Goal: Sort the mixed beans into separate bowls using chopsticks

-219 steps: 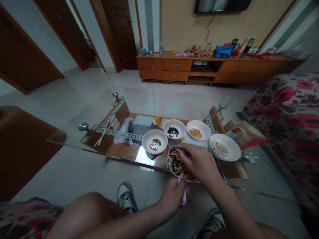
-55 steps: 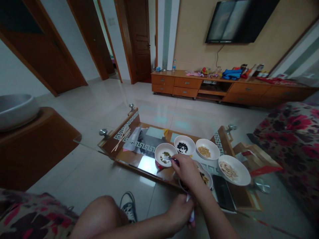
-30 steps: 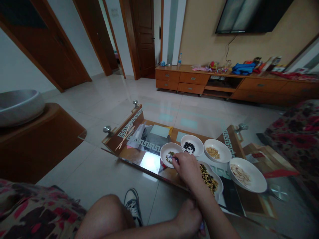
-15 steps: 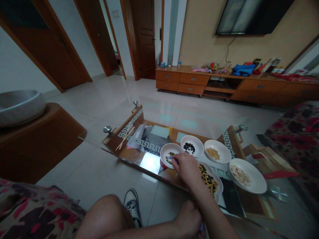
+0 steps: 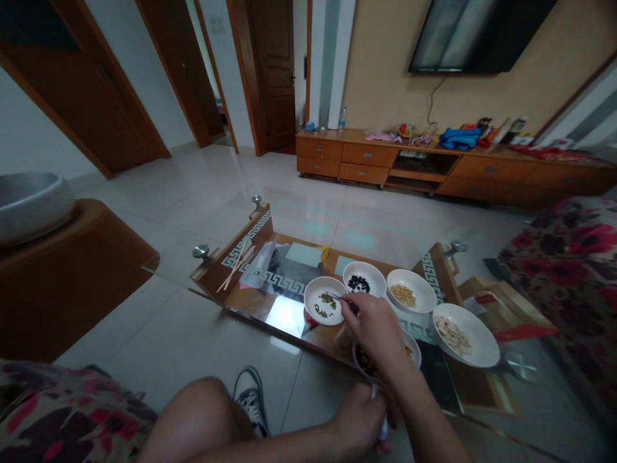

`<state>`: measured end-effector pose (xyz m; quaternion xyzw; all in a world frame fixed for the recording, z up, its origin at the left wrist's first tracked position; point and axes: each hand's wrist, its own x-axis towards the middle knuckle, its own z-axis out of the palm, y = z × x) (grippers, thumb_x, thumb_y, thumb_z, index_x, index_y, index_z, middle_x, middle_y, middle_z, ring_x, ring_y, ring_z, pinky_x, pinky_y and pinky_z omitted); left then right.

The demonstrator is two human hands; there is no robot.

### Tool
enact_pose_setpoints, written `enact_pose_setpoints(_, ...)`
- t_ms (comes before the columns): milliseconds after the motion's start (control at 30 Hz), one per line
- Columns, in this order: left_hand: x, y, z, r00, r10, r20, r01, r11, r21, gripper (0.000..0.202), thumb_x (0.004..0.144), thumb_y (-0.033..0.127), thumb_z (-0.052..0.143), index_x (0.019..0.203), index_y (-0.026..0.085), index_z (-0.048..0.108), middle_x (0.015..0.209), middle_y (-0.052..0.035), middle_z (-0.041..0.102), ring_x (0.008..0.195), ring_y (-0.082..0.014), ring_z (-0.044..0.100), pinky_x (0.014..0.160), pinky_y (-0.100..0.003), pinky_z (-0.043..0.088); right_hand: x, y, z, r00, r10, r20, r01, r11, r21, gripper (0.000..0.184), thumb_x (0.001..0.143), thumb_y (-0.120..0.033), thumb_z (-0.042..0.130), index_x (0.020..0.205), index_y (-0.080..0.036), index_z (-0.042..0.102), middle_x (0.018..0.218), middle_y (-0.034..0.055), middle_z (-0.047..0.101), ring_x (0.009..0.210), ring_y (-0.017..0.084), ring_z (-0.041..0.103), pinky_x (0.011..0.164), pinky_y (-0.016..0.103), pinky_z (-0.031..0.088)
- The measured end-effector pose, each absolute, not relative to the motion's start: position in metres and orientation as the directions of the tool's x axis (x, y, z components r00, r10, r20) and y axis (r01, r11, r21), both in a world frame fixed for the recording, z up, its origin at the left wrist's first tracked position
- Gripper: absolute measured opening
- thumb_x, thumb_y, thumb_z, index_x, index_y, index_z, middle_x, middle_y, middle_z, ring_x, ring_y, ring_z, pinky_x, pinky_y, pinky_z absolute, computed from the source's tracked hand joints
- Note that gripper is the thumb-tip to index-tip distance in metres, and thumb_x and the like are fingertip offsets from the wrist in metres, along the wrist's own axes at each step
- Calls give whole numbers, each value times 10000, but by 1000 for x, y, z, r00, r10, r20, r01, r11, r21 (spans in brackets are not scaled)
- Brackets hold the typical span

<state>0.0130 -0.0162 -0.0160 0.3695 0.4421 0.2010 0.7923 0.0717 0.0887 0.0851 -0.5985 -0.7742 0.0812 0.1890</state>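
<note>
My right hand point(image 5: 373, 321) pinches thin dark tweezers point(image 5: 340, 298), their tip over small green beans point(image 5: 326, 305) in a white bowl point(image 5: 311, 292). Below it, my left hand point(image 5: 361, 418) is closed round a white and purple handle point(image 5: 384, 429). A round, rimmed head at the handle's top lies over the mixed beans point(image 5: 369, 363); I cannot tell what tool it is. The white dish point(image 5: 414, 350) of mixed beans is partly hidden by my right forearm. Farther back are a bowl of black beans point(image 5: 359, 283) and a bowl of yellow kernels point(image 5: 403, 295).
A white bowl of pale flat pieces point(image 5: 453, 334) stands at the right of the glass table point(image 5: 284, 315). Chopsticks point(image 5: 236, 267) lie at its left end. A paper bag point(image 5: 501, 302) is beyond the right side. My knee point(image 5: 193, 418) is close in front.
My right hand has drawn the tweezers slightly back from the green beans. My left hand has raised its handled tool, bringing the round head over the mixed beans. The view has shifted a little.
</note>
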Motion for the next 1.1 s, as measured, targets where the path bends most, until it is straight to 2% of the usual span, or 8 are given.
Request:
enact_pose_setpoints(133,15,-16,-14,466,649,-601,123,626,770,495,854,634,398,664,192,512,471,25,447,384,-117,431,423,-234,346,114,87,90,-97,950,298,893,215,-394,267,935,-352,541,985,-218,766,967,59,782,866,228,714,795,326,467)
enact_pose_setpoints(233,15,-18,-16,465,652,-599,138,616,776,497,853,628,365,662,195,520,430,29,434,377,-119,416,418,-233,341,154,87,86,49,947,318,920,81,-384,325,918,-411,525,975,-217,779,936,83,785,813,241,722,719,318,477)
enact_pose_setpoints(467,14,-18,-18,459,661,-594,121,616,779,520,815,671,371,660,198,521,420,29,433,369,-118,415,399,-228,334,197,91,88,283,934,218,947,-236,-219,329,882,-430,558,962,-225,802,822,104,779,726,255,713,581,304,409)
enact_pose_setpoints(600,13,-17,-17,464,661,-589,128,608,783,514,819,664,365,674,198,525,427,26,442,377,-120,424,398,-229,334,197,93,95,342,924,168,932,-312,-182,340,900,-442,541,1000,-240,796,869,115,783,770,276,717,577,313,392)
enact_pose_setpoints(700,13,-18,-18,469,665,-581,115,606,787,510,812,664,368,671,198,523,439,33,432,381,-116,425,387,-223,328,192,93,93,321,926,199,934,-276,-225,340,902,-430,533,1003,-230,789,872,107,782,774,278,717,596,318,406)
enact_pose_setpoints(867,14,-18,-19,461,662,-591,123,612,781,506,820,657,364,659,201,514,433,33,429,370,-113,418,379,-221,326,162,88,82,168,952,257,907,-47,-418,364,909,-438,517,993,-201,781,917,102,784,803,255,722,697,322,472)
enact_pose_setpoints(967,14,-17,-19,454,659,-600,137,613,778,495,844,630,361,656,199,517,430,32,422,370,-118,420,387,-230,333,133,84,79,51,973,224,869,68,-490,319,915,-381,515,991,-205,770,971,81,782,858,235,717,778,320,487)
enact_pose_setpoints(1100,14,-18,-19,450,664,-598,108,624,774,517,844,666,401,664,194,512,488,25,450,387,-117,438,408,-238,348,101,80,77,-49,989,139,864,112,-490,277,926,-327,527,1004,-213,767,975,68,780,875,227,711,775,305,477)
